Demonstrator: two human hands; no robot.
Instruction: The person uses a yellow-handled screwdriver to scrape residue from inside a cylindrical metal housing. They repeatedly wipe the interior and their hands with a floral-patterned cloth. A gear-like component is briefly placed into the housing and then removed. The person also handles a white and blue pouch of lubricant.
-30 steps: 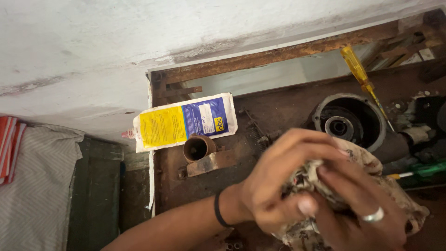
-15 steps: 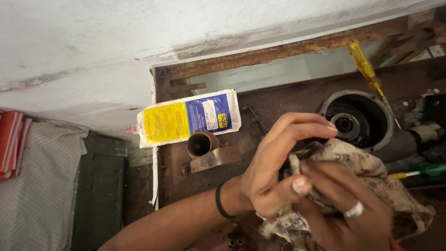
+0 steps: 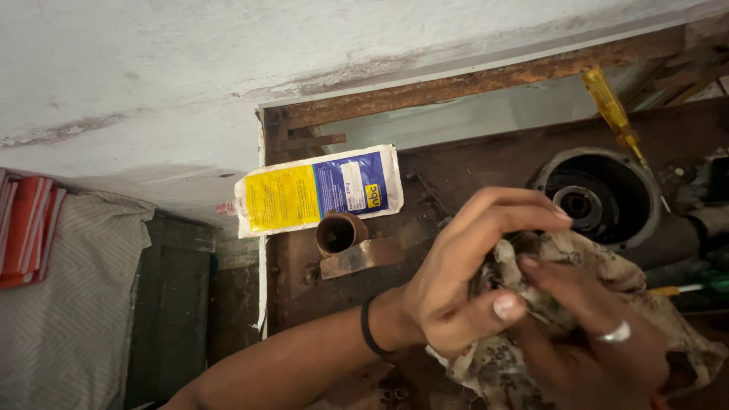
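I see a stained whitewashed wall (image 3: 228, 68), a rusty workbench (image 3: 471, 80), and patterned cloth (image 3: 68, 304) lower left.

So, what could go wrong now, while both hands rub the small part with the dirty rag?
The small dark part is mostly hidden between left hand, right hand and rag; it might slip out. The yellow screwdriver leans by the round housing; an elbow could knock it.

My left hand (image 3: 463, 281) curls at lower centre of the frame, fingers (image 3: 509, 306) pinched shut; my right hand (image 3: 600, 349) presses against it from the lower right, fingers closed.
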